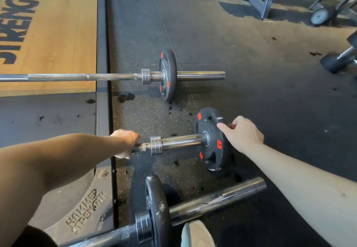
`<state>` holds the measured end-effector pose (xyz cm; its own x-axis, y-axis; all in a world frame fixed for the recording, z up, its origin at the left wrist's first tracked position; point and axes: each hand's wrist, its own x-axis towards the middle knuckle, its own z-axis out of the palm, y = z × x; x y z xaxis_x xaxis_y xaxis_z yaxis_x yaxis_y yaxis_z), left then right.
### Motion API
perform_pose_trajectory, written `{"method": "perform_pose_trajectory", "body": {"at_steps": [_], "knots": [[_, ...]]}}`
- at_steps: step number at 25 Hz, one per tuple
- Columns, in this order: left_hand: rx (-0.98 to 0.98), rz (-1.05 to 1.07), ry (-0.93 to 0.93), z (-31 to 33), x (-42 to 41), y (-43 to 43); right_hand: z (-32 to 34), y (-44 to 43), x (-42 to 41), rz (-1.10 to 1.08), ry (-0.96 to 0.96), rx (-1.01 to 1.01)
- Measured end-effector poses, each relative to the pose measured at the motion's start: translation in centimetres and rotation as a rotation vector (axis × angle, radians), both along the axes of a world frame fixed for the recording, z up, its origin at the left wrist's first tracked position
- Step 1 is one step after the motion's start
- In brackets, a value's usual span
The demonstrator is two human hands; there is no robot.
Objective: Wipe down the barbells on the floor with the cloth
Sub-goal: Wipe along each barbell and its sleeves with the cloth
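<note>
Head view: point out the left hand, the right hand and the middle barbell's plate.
left hand (125, 142): head view, knuckles.
right hand (244, 135): head view, back of hand.
middle barbell's plate (212, 130): head view, flat face.

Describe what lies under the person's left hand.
The left hand grips the middle barbell on its shaft beside the collar; the gripped stretch is covered, so anything held against it cannot be seen.
</note>
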<state>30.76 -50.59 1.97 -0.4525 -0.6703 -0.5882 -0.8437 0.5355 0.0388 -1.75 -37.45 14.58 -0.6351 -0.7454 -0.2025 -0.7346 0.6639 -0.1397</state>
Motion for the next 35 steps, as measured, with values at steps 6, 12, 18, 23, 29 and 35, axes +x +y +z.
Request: {"method": "perform_pose_trajectory", "body": {"at_steps": [6,12,18,23,29,35], "knots": [[-0.062,0.007,0.032,0.0,-0.2,-0.4,0.6,-3.3,5.9,0.253,-0.217,-0.539],[-0.088,0.0,0.103,-1.3,0.6,-0.6,-10.7,-5.6,10.5,0.365,-0.268,-0.254],[-0.187,-0.023,0.232,-1.7,1.8,-1.2,-13.7,-2.7,9.8,0.656,-0.183,-0.22],[-0.324,-0.155,0.216,-1.8,1.7,-0.7,-13.1,-3.3,9.1,0.429,0.043,-0.101],[-0.339,-0.18,0.185,-1.3,1.4,-1.5,-14.2,-3.5,13.8,0.547,-0.288,-0.185],[-0.367,-0.139,0.193,-1.3,0.8,-3.4,-15.9,-4.4,13.9,0.618,-0.272,-0.177]]}}
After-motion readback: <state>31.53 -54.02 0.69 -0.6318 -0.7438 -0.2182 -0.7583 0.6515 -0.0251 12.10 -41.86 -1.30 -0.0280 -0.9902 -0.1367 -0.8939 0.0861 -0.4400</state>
